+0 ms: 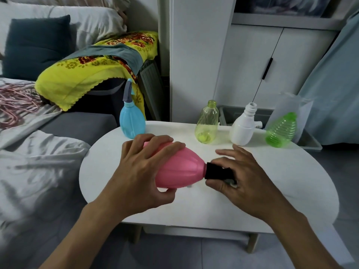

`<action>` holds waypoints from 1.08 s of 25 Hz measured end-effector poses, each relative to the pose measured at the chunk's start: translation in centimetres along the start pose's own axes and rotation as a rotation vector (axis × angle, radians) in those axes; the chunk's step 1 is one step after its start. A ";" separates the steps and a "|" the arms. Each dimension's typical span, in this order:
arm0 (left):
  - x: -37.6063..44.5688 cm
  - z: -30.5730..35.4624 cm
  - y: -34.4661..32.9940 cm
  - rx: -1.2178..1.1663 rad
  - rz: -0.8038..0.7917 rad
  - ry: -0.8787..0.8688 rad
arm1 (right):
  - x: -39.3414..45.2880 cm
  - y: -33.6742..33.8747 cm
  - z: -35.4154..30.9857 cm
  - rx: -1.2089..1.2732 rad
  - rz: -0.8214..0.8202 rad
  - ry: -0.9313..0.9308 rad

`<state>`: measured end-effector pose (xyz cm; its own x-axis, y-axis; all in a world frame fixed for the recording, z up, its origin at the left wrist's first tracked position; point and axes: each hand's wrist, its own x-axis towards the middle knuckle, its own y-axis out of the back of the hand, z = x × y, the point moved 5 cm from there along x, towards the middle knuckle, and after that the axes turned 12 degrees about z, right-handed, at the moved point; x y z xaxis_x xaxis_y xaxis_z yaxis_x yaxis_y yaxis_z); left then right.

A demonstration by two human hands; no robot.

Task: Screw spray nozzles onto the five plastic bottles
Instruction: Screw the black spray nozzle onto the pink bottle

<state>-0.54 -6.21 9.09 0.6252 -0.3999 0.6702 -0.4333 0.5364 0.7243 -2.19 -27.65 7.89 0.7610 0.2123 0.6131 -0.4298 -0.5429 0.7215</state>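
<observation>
The ribbed pink plastic bottle (178,167) lay tilted on its side just above the white oval table (272,191), its neck pointing right. The left hand (143,171) was clasped round its body, fingers over the top and thumb beneath. The right hand (242,175) pinched a black spray nozzle (217,171) seated at the neck. This looked like the threading step for the second bottle; the next move likely called for twisting the collar while the bottle was kept steady. Behind stood a blue bottle with a grey nozzle (132,117) already fitted, then a yellow-green clear bottle (206,123), a white bottle (243,127) and a bright green ridged bottle (281,130), all uncapped.
</observation>
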 end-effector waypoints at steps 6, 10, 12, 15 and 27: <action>0.5 0.3 0.4 -0.005 0.054 0.000 | -0.7 -0.6 -0.2 0.746 0.101 -0.378; 0.3 0.7 0.4 0.086 0.085 -0.119 | -0.5 -0.8 0.2 0.831 0.103 -0.546; 0.0 0.9 0.3 0.095 0.068 -0.127 | -0.2 -0.4 0.4 0.804 0.038 -0.564; 0.0 0.6 -0.3 -0.134 -0.081 0.096 | -0.1 0.0 2.1 0.956 -0.043 -0.786; -0.3 3.2 -4.2 -1.169 -0.449 0.748 | -0.3 -1.4 0.4 1.533 0.179 -0.936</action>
<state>-1.00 -10.71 6.40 0.9058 -0.4169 -0.0755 0.4214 0.9050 0.0585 -1.61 -27.33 6.60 0.9869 -0.1126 -0.1152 -0.1584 -0.8095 -0.5654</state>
